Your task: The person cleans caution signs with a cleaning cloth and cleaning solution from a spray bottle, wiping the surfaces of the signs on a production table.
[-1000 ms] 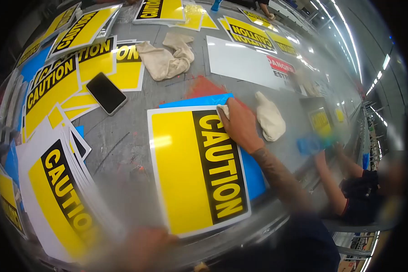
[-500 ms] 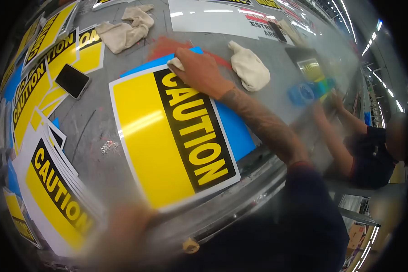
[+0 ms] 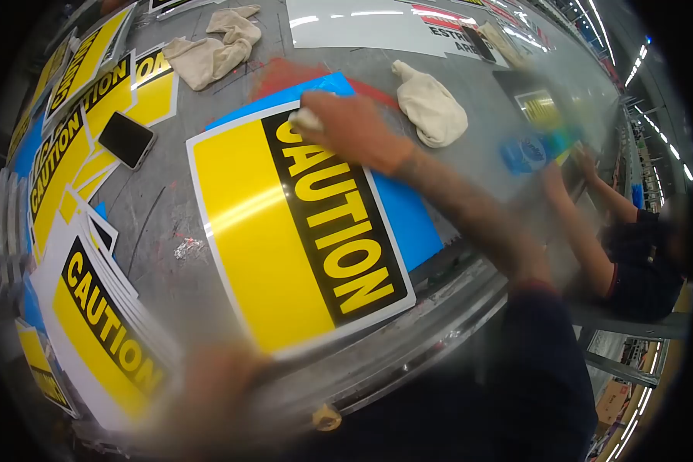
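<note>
A yellow and black CAUTION sign (image 3: 246, 223) lies on a blue sheet (image 3: 408, 223) on the grey table. My right hand (image 3: 354, 131) is closed round a small whitish cloth (image 3: 306, 120) and rests on the sign's upper edge, over the first letter. At the sign's lower left corner is my left hand (image 3: 223, 381), badly blurred, so its fingers cannot be made out. To the right of my right hand lies a crumpled cream cloth (image 3: 431, 108).
Left are stacked CAUTION signs (image 3: 100, 323), a black phone (image 3: 127, 140) and another cloth (image 3: 215, 50). White signs (image 3: 362, 27) lie at the back. On the right, a co-worker's hands (image 3: 566, 173) are near a blue bottle (image 3: 523, 154).
My right hand has shifted slightly down and right on the sign with the small cloth. The whole view has moved a little. My left hand stays at the lower corner.
</note>
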A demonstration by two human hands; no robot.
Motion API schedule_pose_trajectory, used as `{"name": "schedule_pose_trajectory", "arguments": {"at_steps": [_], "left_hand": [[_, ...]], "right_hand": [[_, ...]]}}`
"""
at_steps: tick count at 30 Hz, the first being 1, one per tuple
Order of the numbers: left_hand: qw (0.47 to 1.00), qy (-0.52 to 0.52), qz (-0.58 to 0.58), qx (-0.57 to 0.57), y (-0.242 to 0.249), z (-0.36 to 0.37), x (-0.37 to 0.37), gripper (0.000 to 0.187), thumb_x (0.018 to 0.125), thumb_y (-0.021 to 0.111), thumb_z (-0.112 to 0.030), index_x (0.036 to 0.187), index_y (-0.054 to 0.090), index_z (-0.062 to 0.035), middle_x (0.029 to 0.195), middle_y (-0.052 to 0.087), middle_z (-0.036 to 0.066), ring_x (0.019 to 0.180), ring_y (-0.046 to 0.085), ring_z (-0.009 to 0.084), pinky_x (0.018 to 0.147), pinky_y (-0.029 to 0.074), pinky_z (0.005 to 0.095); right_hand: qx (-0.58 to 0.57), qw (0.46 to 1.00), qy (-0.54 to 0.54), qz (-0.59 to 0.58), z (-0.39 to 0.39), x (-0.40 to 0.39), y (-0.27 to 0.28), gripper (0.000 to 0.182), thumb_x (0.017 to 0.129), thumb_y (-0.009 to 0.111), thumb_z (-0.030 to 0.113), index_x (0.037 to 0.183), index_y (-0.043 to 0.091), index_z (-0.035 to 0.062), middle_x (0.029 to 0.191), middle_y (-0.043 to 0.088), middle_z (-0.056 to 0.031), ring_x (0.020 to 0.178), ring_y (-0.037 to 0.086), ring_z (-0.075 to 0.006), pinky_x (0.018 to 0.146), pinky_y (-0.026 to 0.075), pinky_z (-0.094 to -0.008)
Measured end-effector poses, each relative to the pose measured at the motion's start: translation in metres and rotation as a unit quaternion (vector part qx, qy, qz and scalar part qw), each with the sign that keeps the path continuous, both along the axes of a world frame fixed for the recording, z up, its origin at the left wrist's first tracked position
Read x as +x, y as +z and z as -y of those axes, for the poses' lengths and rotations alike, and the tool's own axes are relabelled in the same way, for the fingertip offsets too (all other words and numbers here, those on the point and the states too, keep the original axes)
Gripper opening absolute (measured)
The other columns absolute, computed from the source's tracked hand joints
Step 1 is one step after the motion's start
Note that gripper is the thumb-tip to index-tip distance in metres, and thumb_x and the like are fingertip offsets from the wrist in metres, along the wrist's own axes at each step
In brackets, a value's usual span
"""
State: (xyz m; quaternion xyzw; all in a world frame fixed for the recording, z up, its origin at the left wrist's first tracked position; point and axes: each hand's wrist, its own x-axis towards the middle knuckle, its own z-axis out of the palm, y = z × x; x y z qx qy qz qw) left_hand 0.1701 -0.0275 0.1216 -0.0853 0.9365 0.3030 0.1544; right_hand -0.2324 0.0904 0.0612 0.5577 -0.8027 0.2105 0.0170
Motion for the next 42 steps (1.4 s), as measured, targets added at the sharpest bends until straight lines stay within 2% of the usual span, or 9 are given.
{"name": "schedule_pose_trajectory", "arguments": {"at_steps": [7, 10, 17, 22, 27, 32, 36, 40, 42], "left_hand": [[0.999, 0.035, -0.029, 0.014, -0.022, 0.002, 0.014, 0.037, 0.097, 0.081, -0.043, 0.088, 0.078, -0.0066, 0.065, 0.071, 0.012, 0.064, 0.072, 0.0353, 0.065, 0.055, 0.0453], [0.999, 0.041, 0.001, 0.036, -0.023, 0.006, 0.013, 0.039, 0.098, 0.079, -0.045, 0.088, 0.078, -0.0068, 0.067, 0.071, 0.014, 0.065, 0.072, 0.0371, 0.065, 0.055, 0.0461], [1.0, 0.026, 0.01, 0.014, -0.026, 0.007, 0.014, 0.04, 0.099, 0.078, -0.05, 0.097, 0.082, -0.0097, 0.072, 0.073, 0.015, 0.068, 0.073, 0.0377, 0.068, 0.058, 0.046], [0.997, 0.059, 0.021, 0.054, -0.028, 0.006, 0.017, 0.038, 0.1, 0.076, -0.049, 0.101, 0.081, -0.0108, 0.072, 0.073, 0.014, 0.068, 0.073, 0.037, 0.069, 0.058, 0.0466], [0.999, 0.041, 0.007, 0.023, -0.031, 0.006, 0.018, 0.039, 0.1, 0.076, -0.049, 0.095, 0.08, -0.0102, 0.069, 0.071, 0.015, 0.066, 0.072, 0.0369, 0.066, 0.056, 0.0463], [0.999, 0.035, 0.025, 0.023, -0.028, 0.005, 0.016, 0.04, 0.101, 0.075, -0.048, 0.095, 0.079, -0.0084, 0.07, 0.072, 0.016, 0.066, 0.072, 0.0374, 0.066, 0.056, 0.0457], [0.999, 0.031, 0.015, 0.026, -0.027, 0.005, 0.016, 0.042, 0.103, 0.072, -0.051, 0.1, 0.079, -0.0105, 0.078, 0.075, 0.016, 0.077, 0.074, 0.0415, 0.073, 0.059, 0.0492], [0.994, 0.05, 0.074, 0.069, -0.021, 0.01, 0.012, 0.05, 0.105, 0.065, -0.059, 0.102, 0.078, -0.0102, 0.088, 0.077, 0.019, 0.092, 0.075, 0.043, 0.084, 0.058, 0.054], [0.992, 0.05, 0.088, 0.074, -0.016, 0.012, 0.009, 0.051, 0.105, 0.065, -0.059, 0.101, 0.078, -0.0098, 0.088, 0.077, 0.018, 0.091, 0.075, 0.0427, 0.084, 0.057, 0.0536]], "right_hand": [[0.279, 0.956, 0.086, 0.012, -0.094, 0.122, 0.02, 0.026, 0.101, 0.069, 0.025, 0.124, 0.064, 0.0139, 0.107, 0.076, -0.0075, 0.088, 0.078, -0.0267, 0.062, 0.057, -0.0437], [0.079, 0.931, 0.355, 0.024, -0.133, 0.162, 0.02, 0.02, 0.097, 0.072, 0.019, 0.114, 0.062, 0.0146, 0.106, 0.069, -0.0025, 0.082, 0.074, -0.0168, 0.059, 0.056, -0.0358], [0.027, 0.999, 0.027, -0.038, 0.018, 0.021, 0.012, 0.027, 0.1, 0.075, 0.028, 0.113, 0.064, 0.0074, 0.103, 0.077, -0.0132, 0.088, 0.077, -0.037, 0.071, 0.06, -0.0494], [-0.002, 0.999, 0.028, 0.022, 0.027, 0.063, 0.002, 0.024, 0.102, 0.072, 0.029, 0.109, 0.063, 0.0089, 0.097, 0.076, -0.0109, 0.082, 0.077, -0.0354, 0.067, 0.059, -0.0483], [0.092, 0.884, 0.459, 0.019, -0.074, 0.179, 0.013, 0.02, 0.106, 0.063, 0.021, 0.12, 0.057, 0.0083, 0.114, 0.069, -0.0109, 0.083, 0.079, -0.0209, 0.057, 0.06, -0.0407], [0.128, 0.989, 0.049, 0.058, 0.039, 0.048, 0.017, 0.03, 0.11, 0.065, 0.034, 0.121, 0.066, 0.0063, 0.104, 0.079, -0.0156, 0.088, 0.079, -0.0325, 0.071, 0.06, -0.0417], [0.127, 0.991, 0.05, -0.014, 0.042, 0.069, 0.008, 0.029, 0.11, 0.059, 0.031, 0.128, 0.062, 0.0085, 0.102, 0.077, -0.0179, 0.086, 0.076, -0.0411, 0.075, 0.058, -0.0554], [0.087, 0.859, 0.498, -0.083, -0.034, 0.19, 0.012, 0.015, 0.106, 0.058, 0.019, 0.118, 0.057, 0.0101, 0.1, 0.073, -0.0149, 0.086, 0.08, -0.0317, 0.081, 0.066, -0.0512], [0.135, 0.897, 0.42, 0.013, -0.005, 0.176, 0.022, 0.017, 0.105, 0.061, 0.023, 0.114, 0.059, 0.0088, 0.104, 0.074, -0.0162, 0.082, 0.08, -0.0324, 0.074, 0.064, -0.0506]]}}
